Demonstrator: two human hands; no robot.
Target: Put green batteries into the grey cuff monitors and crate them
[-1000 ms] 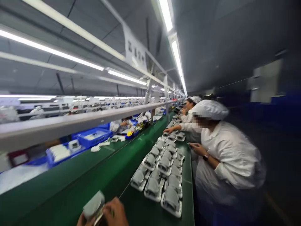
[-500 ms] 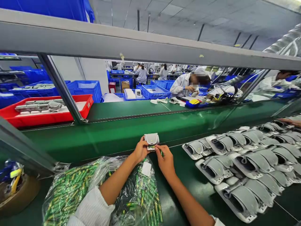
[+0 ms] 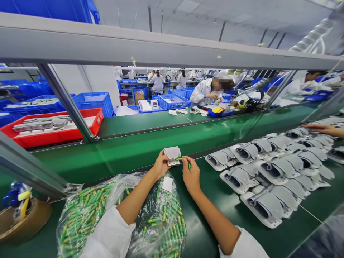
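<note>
My left hand (image 3: 160,166) grips a small grey-white device (image 3: 172,154) held over the green belt (image 3: 129,150). My right hand (image 3: 190,174) pinches a green battery (image 3: 183,159) against the device's lower edge, and a second green battery sticks out by its fingers. Under my forearms lies a clear plastic bag (image 3: 88,211) full of green batteries, with a small white tag on it.
Rows of grey-white devices (image 3: 266,172) lie on the belt to the right; another person's hand (image 3: 319,129) reaches over them. A red tray (image 3: 88,127) and blue bins (image 3: 94,102) sit beyond the metal frame (image 3: 64,100). Workers sit at far benches. A brown tape roll (image 3: 24,222) is at left.
My view swung from looking down the line to the belt in front of me. Since half a second ago my right hand has brought a green battery to the device's edge.
</note>
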